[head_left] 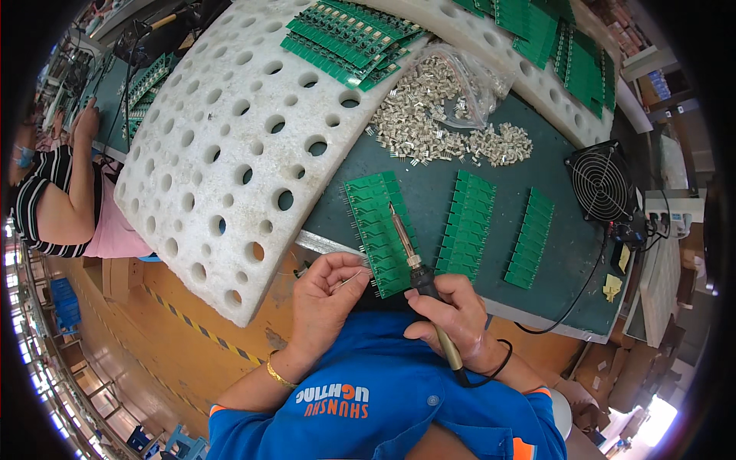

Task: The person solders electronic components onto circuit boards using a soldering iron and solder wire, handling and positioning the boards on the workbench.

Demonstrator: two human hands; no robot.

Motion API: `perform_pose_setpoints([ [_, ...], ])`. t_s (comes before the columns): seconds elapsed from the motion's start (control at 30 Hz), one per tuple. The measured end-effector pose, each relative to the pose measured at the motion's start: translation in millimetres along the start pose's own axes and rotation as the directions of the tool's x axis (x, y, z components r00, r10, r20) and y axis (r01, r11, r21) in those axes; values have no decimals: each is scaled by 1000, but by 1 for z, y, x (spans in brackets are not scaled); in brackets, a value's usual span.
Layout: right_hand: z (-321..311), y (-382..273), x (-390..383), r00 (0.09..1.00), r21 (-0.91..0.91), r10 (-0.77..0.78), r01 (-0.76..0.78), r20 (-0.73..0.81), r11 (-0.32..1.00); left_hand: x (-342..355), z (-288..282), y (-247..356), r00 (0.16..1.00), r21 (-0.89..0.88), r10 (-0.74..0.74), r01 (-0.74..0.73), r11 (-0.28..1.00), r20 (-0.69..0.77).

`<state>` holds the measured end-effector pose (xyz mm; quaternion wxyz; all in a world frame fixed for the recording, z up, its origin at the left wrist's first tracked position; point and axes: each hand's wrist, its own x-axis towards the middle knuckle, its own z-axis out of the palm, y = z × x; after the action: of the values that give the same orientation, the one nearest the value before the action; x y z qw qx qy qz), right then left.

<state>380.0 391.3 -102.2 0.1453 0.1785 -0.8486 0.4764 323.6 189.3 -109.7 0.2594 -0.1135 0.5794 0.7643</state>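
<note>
My right hand (448,318) grips a soldering iron (410,253), its metal tip resting over a green circuit board panel (372,222) with pins along its edges. My left hand (330,299), beside that panel's lower left edge, pinches a thin wire (349,279), likely solder. To the right lie two more green panels (466,218) (529,234) on the dark green bench (571,299). Behind them are a heap of small metal components (414,107) and a crumpled clear plastic bag (479,80).
A white perforated foam board (207,169) fills the left; stacked panels (345,42) sit on it, more on another board (563,103) behind. A black fan (602,182) with cables stands at right. A co-worker's arm (73,199) is at far left.
</note>
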Motion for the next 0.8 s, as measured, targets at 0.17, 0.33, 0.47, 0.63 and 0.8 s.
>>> perform_pose_setpoints([
  [0.17, 3, -1, 2, 997, -52, -6, 2, -83, 999, 3, 0, 2, 997, -56, -75, 74, 996, -15],
  [0.33, 5, 2, -1, 991, -68, -20, 11, -130, 998, 3, 2, 5, 995, -20, -101, 100, 995, -25],
  [0.47, 3, 2, -1, 991, -82, -26, 15, -134, 997, 3, 2, 3, 997, -13, -69, 69, 998, -25],
  [0.63, 0, 2, -3, 979, -107, -33, 11, -202, 994, 4, 0, 4, 998, 19, -17, 18, 1000, -59],
  [0.8, -4, 6, -5, 965, -95, -79, 57, -252, 994, -2, 3, 14, 998, 7, -31, 32, 999, -58],
])
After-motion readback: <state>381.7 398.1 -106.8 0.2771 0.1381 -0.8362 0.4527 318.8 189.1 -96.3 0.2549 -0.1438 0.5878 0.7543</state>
